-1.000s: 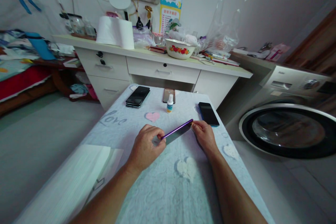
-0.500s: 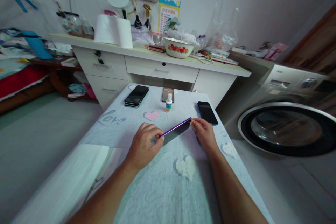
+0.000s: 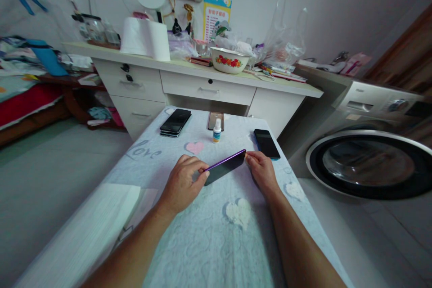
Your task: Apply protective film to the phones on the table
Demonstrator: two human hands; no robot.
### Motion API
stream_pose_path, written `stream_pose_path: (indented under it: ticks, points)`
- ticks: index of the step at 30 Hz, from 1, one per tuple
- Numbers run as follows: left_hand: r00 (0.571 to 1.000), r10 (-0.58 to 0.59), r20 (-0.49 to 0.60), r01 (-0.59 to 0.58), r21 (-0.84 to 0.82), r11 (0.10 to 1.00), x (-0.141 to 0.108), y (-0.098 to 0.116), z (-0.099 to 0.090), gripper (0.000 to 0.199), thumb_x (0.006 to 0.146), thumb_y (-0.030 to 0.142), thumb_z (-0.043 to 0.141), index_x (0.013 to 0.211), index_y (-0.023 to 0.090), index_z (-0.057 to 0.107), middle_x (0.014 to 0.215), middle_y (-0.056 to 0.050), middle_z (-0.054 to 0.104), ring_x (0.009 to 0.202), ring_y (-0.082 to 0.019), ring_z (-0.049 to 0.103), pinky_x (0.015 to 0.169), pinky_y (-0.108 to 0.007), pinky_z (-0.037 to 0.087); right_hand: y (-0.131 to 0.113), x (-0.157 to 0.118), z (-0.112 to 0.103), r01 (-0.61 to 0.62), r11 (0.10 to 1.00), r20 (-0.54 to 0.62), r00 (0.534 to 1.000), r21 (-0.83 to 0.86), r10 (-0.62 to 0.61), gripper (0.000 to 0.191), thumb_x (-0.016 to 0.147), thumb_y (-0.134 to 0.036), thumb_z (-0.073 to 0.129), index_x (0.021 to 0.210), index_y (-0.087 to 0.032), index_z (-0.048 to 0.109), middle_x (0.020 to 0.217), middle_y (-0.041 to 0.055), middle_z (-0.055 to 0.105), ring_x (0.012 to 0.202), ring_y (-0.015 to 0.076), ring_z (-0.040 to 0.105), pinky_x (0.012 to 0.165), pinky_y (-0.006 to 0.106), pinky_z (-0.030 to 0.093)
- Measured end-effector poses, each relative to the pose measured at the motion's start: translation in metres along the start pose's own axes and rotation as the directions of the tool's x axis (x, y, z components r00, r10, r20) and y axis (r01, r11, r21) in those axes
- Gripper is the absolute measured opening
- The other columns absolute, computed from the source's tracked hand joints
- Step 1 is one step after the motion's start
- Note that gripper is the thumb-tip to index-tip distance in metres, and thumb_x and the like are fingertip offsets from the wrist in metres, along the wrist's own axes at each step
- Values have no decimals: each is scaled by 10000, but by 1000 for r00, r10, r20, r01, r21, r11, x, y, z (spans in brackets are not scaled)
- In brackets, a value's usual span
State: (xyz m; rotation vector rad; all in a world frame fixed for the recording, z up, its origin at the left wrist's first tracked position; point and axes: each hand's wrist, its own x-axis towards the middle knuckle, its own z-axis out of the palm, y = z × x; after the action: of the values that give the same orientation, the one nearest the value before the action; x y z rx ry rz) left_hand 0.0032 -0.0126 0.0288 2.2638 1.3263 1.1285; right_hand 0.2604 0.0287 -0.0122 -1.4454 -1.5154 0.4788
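Note:
A smartphone (image 3: 225,169) with a purple edge is held tilted above the cloth, its dark screen towards me. My left hand (image 3: 185,182) pinches its left end between thumb and fingers. At the opposite end, the fingertips of my right hand (image 3: 261,168) grip the corner. Just beyond stands a small white spray bottle (image 3: 216,131) with a blue and yellow label. Behind the bottle lies a brownish phone or phone case (image 3: 216,119); I cannot tell which. Another dark phone (image 3: 267,144) rests to the right, and a stack of phones (image 3: 175,122) sits at the far left.
A patterned cloth covers the table (image 3: 202,252), with a pale folded sheet (image 3: 91,229) at its left edge. Beyond is a white desk (image 3: 209,92) bearing a floral bowl (image 3: 230,60) and a paper roll (image 3: 159,42). A washing machine (image 3: 357,144) stands at right.
My left hand's thumb has shifted slightly along the phone's left end, uncovering more of its lower corner. My right hand keeps its grip, and the other things stay put.

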Motion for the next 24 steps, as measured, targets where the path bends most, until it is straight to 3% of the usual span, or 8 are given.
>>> stream_pose_path:
  ticks: [5,10,15,20,24]
  points:
    - [1000,-9,1,9,1,1000,0,0,0,99,794,168,558,795,212,646,743,-7,636,810,-192,537,750,-329,415,-3,-2,-1,145,902,133,986,-406,-99,236,825,-225,498,858,-184,728,784,61,633,743,176,577,692,275,423]
    - [1000,-18,2,18,6,1000,0,-1,0,99,800,174,553,799,213,643,750,-6,637,811,-190,539,752,-328,416,-4,-3,1,208,816,185,975,-539,-127,241,826,-168,484,791,-190,721,755,62,607,707,163,556,659,253,399]
    - [1000,-16,6,16,16,1000,0,0,0,98,800,175,549,791,216,637,744,-3,632,808,-191,540,752,-327,415,-3,-2,1,133,885,113,989,-447,-92,233,817,-201,483,813,-185,716,784,56,638,720,168,580,671,265,421]
    - [1000,-6,7,6,13,1000,0,-1,1,97,805,177,550,800,216,638,751,-5,629,817,-191,536,755,-327,413,0,0,2,-15,988,6,1000,-154,16,244,799,-316,527,863,-165,708,828,71,681,781,204,620,703,307,468]
    - [1000,-1,10,1,7,1000,0,-1,1,96,800,169,555,797,214,640,742,-3,626,812,-192,531,747,-324,410,0,1,2,-32,998,-32,999,54,34,275,802,-380,561,879,-156,700,825,79,689,772,207,627,697,312,483]
